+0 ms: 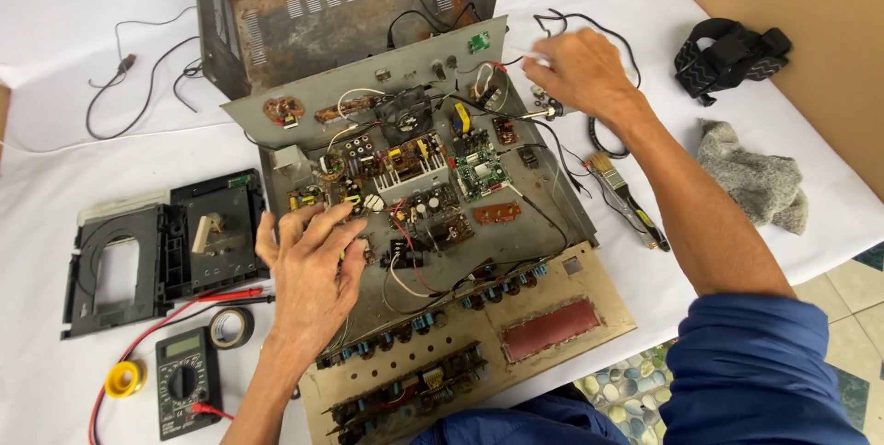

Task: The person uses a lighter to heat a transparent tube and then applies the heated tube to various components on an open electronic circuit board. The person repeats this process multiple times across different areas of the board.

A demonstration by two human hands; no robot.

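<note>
Left hand (308,284) resting spread on the chassis (552,233), right hand (580,67) pinching a soldering iron (539,114), tip pointing left across its rear panel (304,95).

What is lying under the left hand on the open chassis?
The left hand rests on small circuit boards and coloured wires in the open chassis. The parts directly beneath the palm are covered and cannot be seen.

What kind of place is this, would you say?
Most likely an electronics repair bench, perhaps a home one. An opened amplifier chassis full of circuit boards lies on a white-covered table, with a multimeter and a roll of black tape beside it. The left hand rests on the boards.
</note>
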